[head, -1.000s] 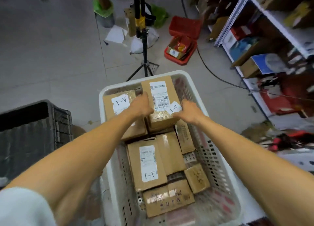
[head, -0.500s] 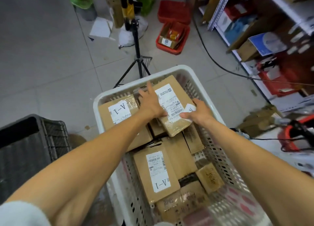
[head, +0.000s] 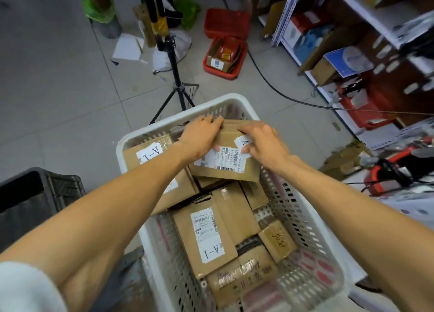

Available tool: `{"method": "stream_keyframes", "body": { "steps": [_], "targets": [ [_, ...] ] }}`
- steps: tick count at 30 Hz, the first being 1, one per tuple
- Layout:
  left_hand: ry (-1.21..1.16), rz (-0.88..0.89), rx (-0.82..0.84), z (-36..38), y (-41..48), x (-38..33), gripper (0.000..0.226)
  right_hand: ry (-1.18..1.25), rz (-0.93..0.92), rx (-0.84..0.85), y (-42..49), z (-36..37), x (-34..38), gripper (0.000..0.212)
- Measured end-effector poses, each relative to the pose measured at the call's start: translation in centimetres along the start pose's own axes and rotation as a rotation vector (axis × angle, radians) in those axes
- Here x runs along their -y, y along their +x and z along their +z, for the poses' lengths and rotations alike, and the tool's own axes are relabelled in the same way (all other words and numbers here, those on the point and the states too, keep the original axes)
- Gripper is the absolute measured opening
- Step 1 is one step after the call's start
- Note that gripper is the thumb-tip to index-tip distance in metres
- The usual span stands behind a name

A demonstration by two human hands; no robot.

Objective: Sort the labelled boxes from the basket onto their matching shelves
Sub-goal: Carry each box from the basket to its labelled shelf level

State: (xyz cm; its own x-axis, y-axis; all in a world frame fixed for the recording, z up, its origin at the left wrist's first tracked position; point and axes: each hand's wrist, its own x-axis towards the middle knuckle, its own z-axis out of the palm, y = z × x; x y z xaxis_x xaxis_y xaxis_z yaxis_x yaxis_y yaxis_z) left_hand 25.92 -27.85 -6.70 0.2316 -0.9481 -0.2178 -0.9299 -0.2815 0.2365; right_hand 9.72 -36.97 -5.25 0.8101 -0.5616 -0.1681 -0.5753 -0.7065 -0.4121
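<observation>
Left hand (head: 200, 136) + right hand (head: 266, 147): both grip top box (head: 226, 168), fingers curled over its far edge, thumbs on label. Box sits tilted on the pile at far end of basket (head: 164, 126); tag partly covered, reads "A". Progress: early by my read. Several boxes left in basket, two marked A-1. Grey tile floor (head: 58, 77). Shelves (head: 347, 25) to right, tripod (head: 175, 77) beyond far rim, black crate (head: 35, 194) to left.

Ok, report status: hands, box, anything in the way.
Both gripping top box: left hand, right hand. It is over other boxes at far end of basket; label shows A, rest covered. Beyond it, tripod on floor.
</observation>
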Motion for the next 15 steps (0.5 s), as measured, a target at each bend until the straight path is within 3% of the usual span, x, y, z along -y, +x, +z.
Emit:
{"method": "stream_keyframes", "body": {
  "steps": [2,5,7,9,12,15],
  "targets": [
    [-0.041,-0.043,-0.017,0.4,-1.6,0.1,0.051,-0.038,-0.068,0.006,0.3,-1.2,0.9,0.047],
    [-0.177,-0.195,-0.096,1.5,-3.8,-0.3,0.051,0.053,-0.087,-0.072,1.0,-1.8,2.5,0.062],
    [-0.35,-0.36,-0.143,2.4,-4.3,-0.2,0.053,0.098,0.015,-0.2,1.2,-1.1,3.5,0.069],
    [-0.506,-0.51,-0.181,3.2,-4.2,0.3,0.05,0.166,0.246,-0.273,1.2,0.4,3.9,0.083],
    [-0.614,-0.628,-0.162,4.0,-4.3,0.1,0.042,0.537,0.551,-0.128,1.3,3.4,3.6,0.103],
    [-0.709,-0.693,-0.132,5.1,-4.8,-0.3,0.04,0.642,0.562,0.018,1.4,6.0,2.9,0.092]
  ]
}}
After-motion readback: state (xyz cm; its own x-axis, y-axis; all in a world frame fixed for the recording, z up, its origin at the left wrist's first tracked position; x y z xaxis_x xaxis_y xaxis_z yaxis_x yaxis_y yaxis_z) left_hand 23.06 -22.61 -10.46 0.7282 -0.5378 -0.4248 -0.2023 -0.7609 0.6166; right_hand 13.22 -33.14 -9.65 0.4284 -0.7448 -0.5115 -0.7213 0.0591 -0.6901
